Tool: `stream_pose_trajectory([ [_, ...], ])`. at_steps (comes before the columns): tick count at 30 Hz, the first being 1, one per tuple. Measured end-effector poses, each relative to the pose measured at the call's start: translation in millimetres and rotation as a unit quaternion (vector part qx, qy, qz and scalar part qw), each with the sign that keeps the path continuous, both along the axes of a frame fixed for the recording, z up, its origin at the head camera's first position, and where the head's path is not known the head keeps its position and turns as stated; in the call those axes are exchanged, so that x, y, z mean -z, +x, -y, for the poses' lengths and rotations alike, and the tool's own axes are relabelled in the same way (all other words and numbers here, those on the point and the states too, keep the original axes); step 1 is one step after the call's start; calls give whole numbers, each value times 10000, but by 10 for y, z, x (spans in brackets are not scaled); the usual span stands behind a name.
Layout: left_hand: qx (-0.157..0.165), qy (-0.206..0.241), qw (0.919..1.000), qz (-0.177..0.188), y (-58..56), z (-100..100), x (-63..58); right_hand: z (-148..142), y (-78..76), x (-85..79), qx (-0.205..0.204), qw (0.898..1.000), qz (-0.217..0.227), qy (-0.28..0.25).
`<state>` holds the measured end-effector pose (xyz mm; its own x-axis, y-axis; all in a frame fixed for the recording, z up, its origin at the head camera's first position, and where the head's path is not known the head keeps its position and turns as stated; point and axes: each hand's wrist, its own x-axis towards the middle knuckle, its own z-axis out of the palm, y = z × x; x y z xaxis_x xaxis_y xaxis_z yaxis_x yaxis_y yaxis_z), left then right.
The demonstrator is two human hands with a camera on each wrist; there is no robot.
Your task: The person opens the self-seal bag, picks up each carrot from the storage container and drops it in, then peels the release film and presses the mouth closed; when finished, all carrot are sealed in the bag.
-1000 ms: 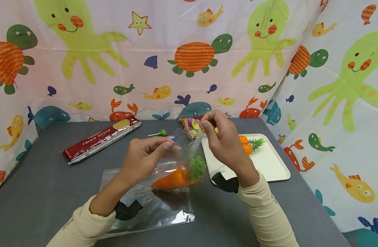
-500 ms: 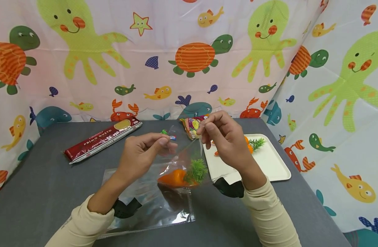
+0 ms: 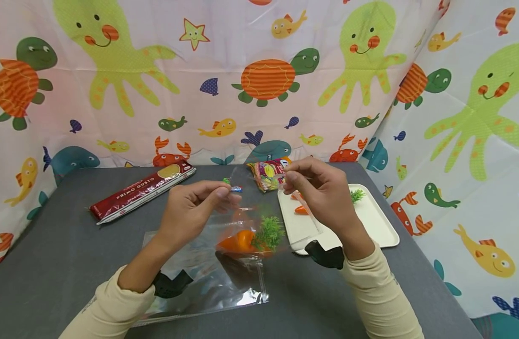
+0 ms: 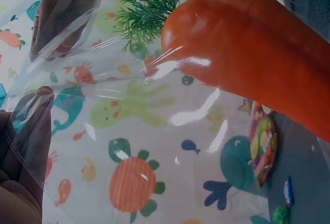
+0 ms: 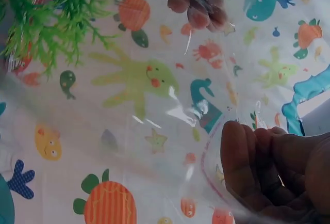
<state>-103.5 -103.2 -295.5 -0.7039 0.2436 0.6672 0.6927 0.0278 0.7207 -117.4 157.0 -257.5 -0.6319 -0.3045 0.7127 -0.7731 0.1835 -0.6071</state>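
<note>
My left hand (image 3: pixel 187 209) and right hand (image 3: pixel 323 193) each pinch the upper edge of a clear plastic bag (image 4: pixel 196 113), held up above the table. Inside it, at the bottom, lie orange toy-like carrots (image 3: pixel 240 241) with a feathery green top (image 3: pixel 268 233). Through the film, the left wrist view shows the carrots large and close, with my left fingers (image 4: pixel 38 131) at the left edge. In the right wrist view, my right fingers (image 5: pixel 240 157) grip the bag's rim. Under the raised bag, another clear bag (image 3: pixel 204 289) lies flat on the table.
On the right, a cream tray (image 3: pixel 379 226) carries more small carrots (image 3: pixel 302 210), partly behind my right hand. A red spaghetti pack (image 3: pixel 142 190) lies at the back left. A colourful snack packet (image 3: pixel 265 174) and a small blue-wrapped sweet (image 3: pixel 236 189) lie behind the hands.
My right hand has moved to the right, drawing the bag's edge wider apart. The left hand has shifted slightly left, and the carrots hang a little further right.
</note>
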Motion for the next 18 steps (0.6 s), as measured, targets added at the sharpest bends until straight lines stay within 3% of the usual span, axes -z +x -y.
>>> stream_pose_trajectory([
  [7,-167,7,9999,-12,-24,12,-5,-60,37,2,462,9945,-643,687],
  [18,-353,-61,9993,133,-52,59,-29,-115,56,22,481,9798,-1329,1412],
])
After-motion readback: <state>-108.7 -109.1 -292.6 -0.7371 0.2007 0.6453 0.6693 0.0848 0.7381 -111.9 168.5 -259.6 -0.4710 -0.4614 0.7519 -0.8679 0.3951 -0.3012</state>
